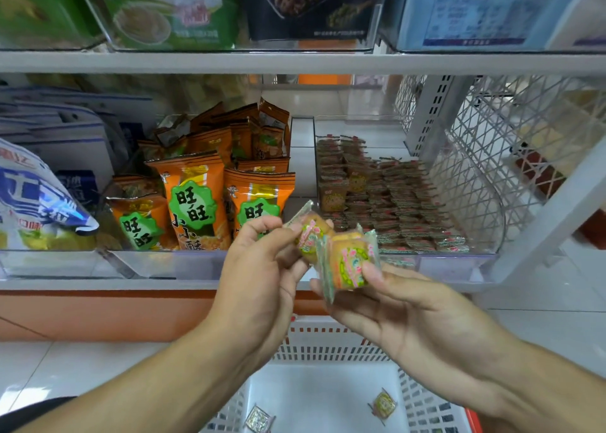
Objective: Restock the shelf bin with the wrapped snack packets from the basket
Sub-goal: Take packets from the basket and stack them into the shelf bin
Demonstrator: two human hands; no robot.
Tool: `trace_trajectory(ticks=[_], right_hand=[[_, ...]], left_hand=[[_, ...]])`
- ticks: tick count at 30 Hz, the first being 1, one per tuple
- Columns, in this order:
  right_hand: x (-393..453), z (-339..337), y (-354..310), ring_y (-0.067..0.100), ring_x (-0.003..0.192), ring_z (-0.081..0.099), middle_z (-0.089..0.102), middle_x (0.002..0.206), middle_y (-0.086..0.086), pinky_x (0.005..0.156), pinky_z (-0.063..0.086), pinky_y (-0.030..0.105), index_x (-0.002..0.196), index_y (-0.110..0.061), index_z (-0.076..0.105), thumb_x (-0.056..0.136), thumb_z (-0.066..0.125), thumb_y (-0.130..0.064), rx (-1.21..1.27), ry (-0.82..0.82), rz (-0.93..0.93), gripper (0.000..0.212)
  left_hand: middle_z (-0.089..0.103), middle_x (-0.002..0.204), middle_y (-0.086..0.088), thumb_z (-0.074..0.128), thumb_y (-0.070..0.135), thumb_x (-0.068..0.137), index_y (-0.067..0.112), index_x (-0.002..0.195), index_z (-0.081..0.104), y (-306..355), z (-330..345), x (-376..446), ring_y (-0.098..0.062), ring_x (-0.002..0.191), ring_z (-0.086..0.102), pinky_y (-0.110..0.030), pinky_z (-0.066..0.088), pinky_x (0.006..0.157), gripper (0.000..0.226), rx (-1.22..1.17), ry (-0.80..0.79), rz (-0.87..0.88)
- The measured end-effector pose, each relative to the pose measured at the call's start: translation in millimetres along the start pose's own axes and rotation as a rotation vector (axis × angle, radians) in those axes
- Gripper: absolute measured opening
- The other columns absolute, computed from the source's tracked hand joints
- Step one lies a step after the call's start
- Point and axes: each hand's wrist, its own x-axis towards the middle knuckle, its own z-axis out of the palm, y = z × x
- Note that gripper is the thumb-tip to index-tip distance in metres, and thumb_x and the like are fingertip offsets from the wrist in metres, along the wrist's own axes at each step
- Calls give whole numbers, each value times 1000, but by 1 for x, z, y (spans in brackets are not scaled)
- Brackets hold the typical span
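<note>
While we scan from the left, we see orange snack bags (193, 199) standing in a clear bin on the shelf. Our left hand (259, 278) pinches one wrapped snack packet (311, 232) between thumb and fingertips in front of the shelf edge. Just beside it, our right hand (403, 304) grips a second packet (349, 263), thumb on its face. Behind them, the shelf bin (459, 262) holds rows of the same packets (393, 203). Below, the white basket (423, 403) has two loose packets (382, 404) on its floor
</note>
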Motion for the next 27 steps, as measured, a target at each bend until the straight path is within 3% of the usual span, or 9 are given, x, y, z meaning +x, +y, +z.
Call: trace_trajectory(ticks=[6, 9, 12, 14, 17, 20, 22, 24, 27], right_hand=[[2, 5, 5, 27, 113, 65, 66, 128, 23, 102, 52, 39, 130, 2, 62, 83, 67, -8, -14, 20, -87, 49], [5, 2, 6, 24, 116, 65, 67, 128, 19, 104, 52, 37, 131, -2, 59, 84, 71, -16, -179, 25, -215, 50], [6, -2, -1, 19, 112, 69, 72, 118, 8, 94, 54, 28, 123, -11, 58, 79, 78, -26, -527, 134, -422, 51], [5, -7, -7, 14, 106, 70, 72, 113, 1, 90, 54, 29, 119, -21, 56, 78, 78, -34, -786, 160, -534, 48], [0, -13, -14, 12, 111, 65, 65, 119, -11, 92, 52, 39, 122, -40, 50, 76, 74, -50, -1223, 213, -615, 53], [-3, -16, -18, 7, 120, 55, 52, 127, -23, 92, 48, 22, 139, -49, 39, 79, 72, -51, -1532, 88, -685, 69], [-2, -16, -17, 12, 126, 48, 41, 132, -25, 98, 43, 19, 153, -46, 24, 85, 68, -49, -1674, -51, -702, 81], [-1, -16, -15, 12, 132, 42, 32, 137, -24, 100, 46, 24, 158, -44, 12, 90, 60, -51, -1743, -102, -661, 83], [0, -16, -18, 2, 141, 27, 19, 146, -29, 108, 41, 26, 158, -44, -5, 91, 47, -65, -1838, -64, -578, 87]], left_hand=[[71, 115, -28, 52, 2, 98, 8, 108, 55, -6, 7, -5, -29, 107, 69, -46, 52, 100, 12, 60, -17, 31], [69, 107, -29, 54, 4, 99, 7, 107, 61, -15, 8, -6, -28, 98, 61, -43, 48, 91, 11, 251, -23, 63], [72, 88, -13, 54, -2, 92, 5, 102, 64, -19, 8, -6, -18, 80, 63, -25, 52, 67, 16, 261, -39, 37], [76, 101, -15, 53, 11, 90, 1, 105, 69, -19, 9, -7, -24, 86, 66, -27, 55, 60, 24, 178, -63, -55], [70, 119, -27, 40, 46, 101, 3, 112, 74, -16, 6, -7, -37, 99, 66, -43, 59, 82, 56, 85, -145, -297], [62, 133, -31, 37, 67, 98, 1, 125, 70, -10, 6, -5, -46, 128, 57, -58, 36, 115, 78, 92, -193, -527], [67, 128, -27, 41, 63, 99, 2, 120, 73, -11, 8, -3, -43, 123, 62, -55, 47, 107, 72, 66, -186, -579], [72, 107, -22, 46, 56, 101, 3, 110, 77, -15, 7, 0, -34, 92, 72, -41, 62, 76, 62, 77, -168, -574], [70, 83, -13, 52, 51, 100, 6, 84, 81, -17, 7, 2, -22, 65, 67, -29, 55, 56, 56, 63, -137, -588]])
